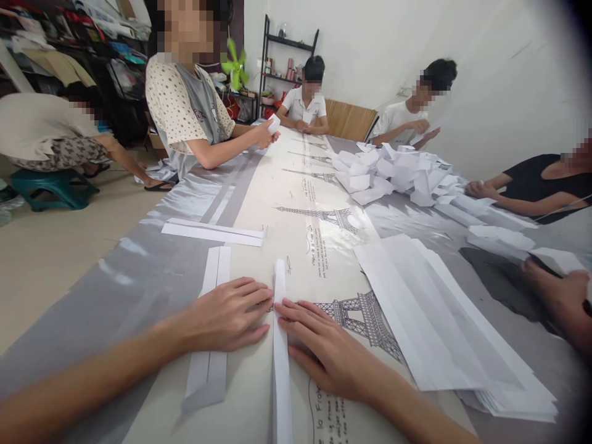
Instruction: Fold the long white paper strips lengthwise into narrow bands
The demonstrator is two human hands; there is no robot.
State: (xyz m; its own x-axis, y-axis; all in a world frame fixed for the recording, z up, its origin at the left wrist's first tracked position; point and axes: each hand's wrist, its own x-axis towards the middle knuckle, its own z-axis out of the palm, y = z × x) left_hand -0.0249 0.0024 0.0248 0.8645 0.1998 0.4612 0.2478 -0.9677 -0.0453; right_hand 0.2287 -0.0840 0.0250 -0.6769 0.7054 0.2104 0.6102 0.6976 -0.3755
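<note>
A narrow folded paper strip (280,370) lies lengthwise on the printed tablecloth in front of me. My left hand (231,311) rests flat, its fingertips along the strip's left edge. From the other side, my right hand (324,342) lays its stretched fingers against the right edge. Neither hand is wrapped around the paper. Under my left wrist is another folded paper strip (217,271), partly hidden by that hand. Just beyond it, a third folded strip (213,232) lies crosswise. A stack of flat white paper sheets (444,320) with crease lines lies to the right of my right arm.
A heap of folded white papers (398,169) covers the table's far right. Several people sit or stand around the table, some holding paper. At the right edge, another person's hand (562,296) is near a dark object. Someone sits on a green stool (55,188) at left.
</note>
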